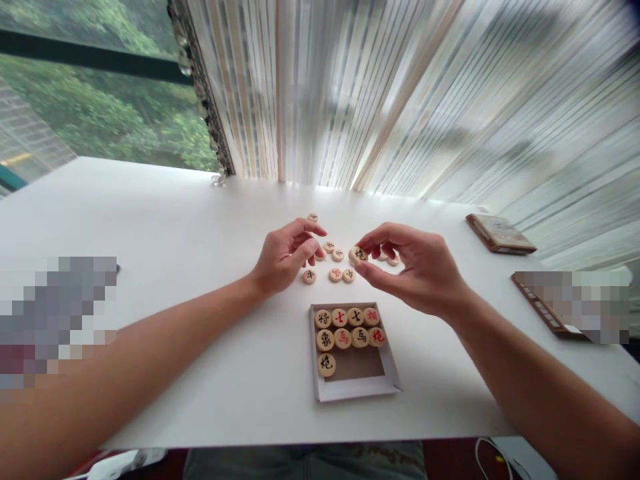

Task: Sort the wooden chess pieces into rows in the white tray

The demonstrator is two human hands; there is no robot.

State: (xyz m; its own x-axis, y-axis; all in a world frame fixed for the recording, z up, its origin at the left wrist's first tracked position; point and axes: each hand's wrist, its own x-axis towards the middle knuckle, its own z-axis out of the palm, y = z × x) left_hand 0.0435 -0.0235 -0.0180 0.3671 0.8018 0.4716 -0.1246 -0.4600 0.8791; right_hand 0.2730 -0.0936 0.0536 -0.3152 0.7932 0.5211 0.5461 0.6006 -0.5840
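Between the thumb and fingers of my right hand (413, 267) is a round wooden xiangqi piece (359, 255) with a black character, held up facing me. My left hand (290, 257) hovers over the loose pieces with thumb and index finger apart. Below it lies a loose piece with a black character (309, 276). Several more sit between the hands, among them a red-marked piece (335, 275); some are partly hidden by my fingers. Nearer me, a shallow white box (357, 389) holds two full rows of pieces and a single black-marked piece (327, 365) in its third row.
The white table (200, 387) reaches back to striped curtains (320, 93) and a window at left. A brown-edged book-like block (500, 233) lies at the far right, with a partly blurred brown-edged object (545, 307) nearer. A blurred-out item (55, 313) is at left.
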